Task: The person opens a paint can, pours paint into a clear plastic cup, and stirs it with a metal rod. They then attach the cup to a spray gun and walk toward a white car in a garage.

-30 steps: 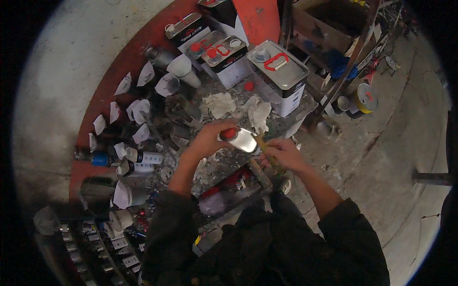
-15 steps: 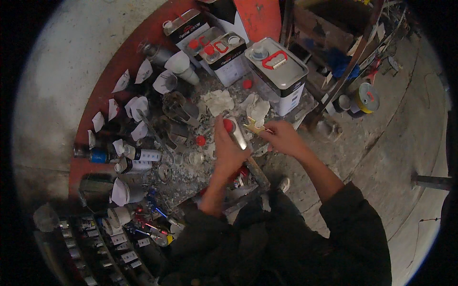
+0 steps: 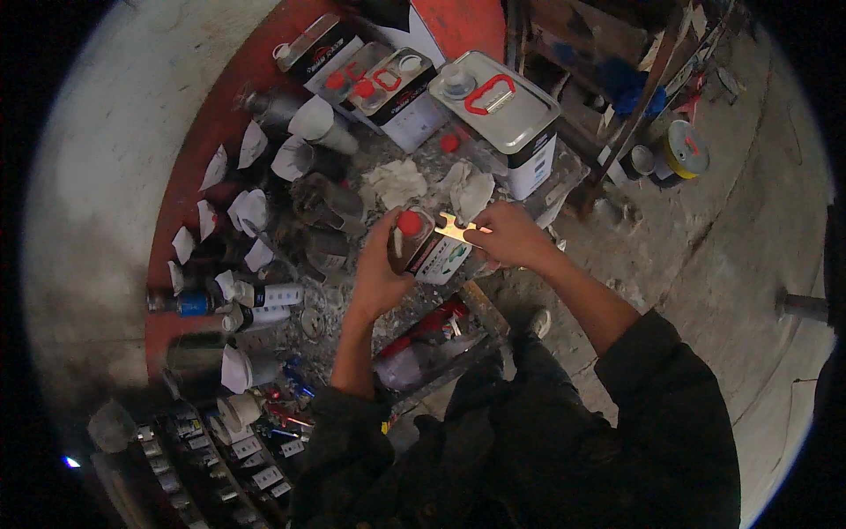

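Observation:
My left hand (image 3: 381, 275) is closed around a small rectangular metal can (image 3: 443, 257) that has a red cap (image 3: 409, 222) and a dark, white and green label. My right hand (image 3: 511, 234) pinches a flat, gold-coloured notched metal tool (image 3: 452, 229). The tool's forked end lies close by the can's upper edge, right of the cap; whether they touch I cannot tell. Two crumpled pale cloths or papers, one left (image 3: 395, 183) and one right (image 3: 470, 190), lie just beyond the can on the messy bench.
A large metal can with a red handle (image 3: 504, 101) and several smaller cans (image 3: 410, 115) stand at the back. Paper cones and cups (image 3: 251, 212) crowd the left side. An open drawer (image 3: 423, 357) sits below the bench's near edge. A yellow-banded tin (image 3: 686, 150) stands at the right.
The small can has turned in my left hand, and its label now shows. My right hand has brought the gold tool left, nearer the can. The view has shifted slightly.

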Tool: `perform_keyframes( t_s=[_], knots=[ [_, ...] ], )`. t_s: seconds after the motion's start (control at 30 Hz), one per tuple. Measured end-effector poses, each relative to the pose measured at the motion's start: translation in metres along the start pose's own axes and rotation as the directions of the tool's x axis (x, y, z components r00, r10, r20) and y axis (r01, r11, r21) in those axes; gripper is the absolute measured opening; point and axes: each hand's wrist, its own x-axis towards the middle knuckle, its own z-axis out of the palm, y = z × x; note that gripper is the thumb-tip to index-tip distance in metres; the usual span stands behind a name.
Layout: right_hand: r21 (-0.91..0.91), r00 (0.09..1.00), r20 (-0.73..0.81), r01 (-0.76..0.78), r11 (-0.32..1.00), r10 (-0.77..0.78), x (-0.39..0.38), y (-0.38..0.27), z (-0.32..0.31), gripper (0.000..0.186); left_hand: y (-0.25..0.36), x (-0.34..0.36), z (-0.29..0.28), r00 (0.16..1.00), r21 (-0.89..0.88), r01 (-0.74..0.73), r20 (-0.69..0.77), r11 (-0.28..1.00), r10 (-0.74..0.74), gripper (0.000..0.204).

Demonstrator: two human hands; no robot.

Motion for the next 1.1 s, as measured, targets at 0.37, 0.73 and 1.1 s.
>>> perform_keyframes(
  t_s=[0.37,0.73,1.1],
  knots=[
    [0.005,1.0,0.004,-0.019,1.0,0.019,-0.007,0.007,0.01,0.034,0.006,-0.008,0.023,0.995,-0.1,-0.061,-0.084,0.993,0.053,0.062],
    [0.415,0.999,0.022,-0.055,0.908,0.05,-0.002,0.028,0.031,0.03,-0.017,-0.003,0.032,0.978,-0.008,-0.12,-0.17,0.993,0.117,0.042],
    [0.444,0.994,-0.03,-0.079,0.893,0.103,-0.021,0.022,0.003,0.027,0.007,-0.001,0.025,0.98,-0.124,-0.017,-0.201,0.992,-0.008,0.042]
  ],
)
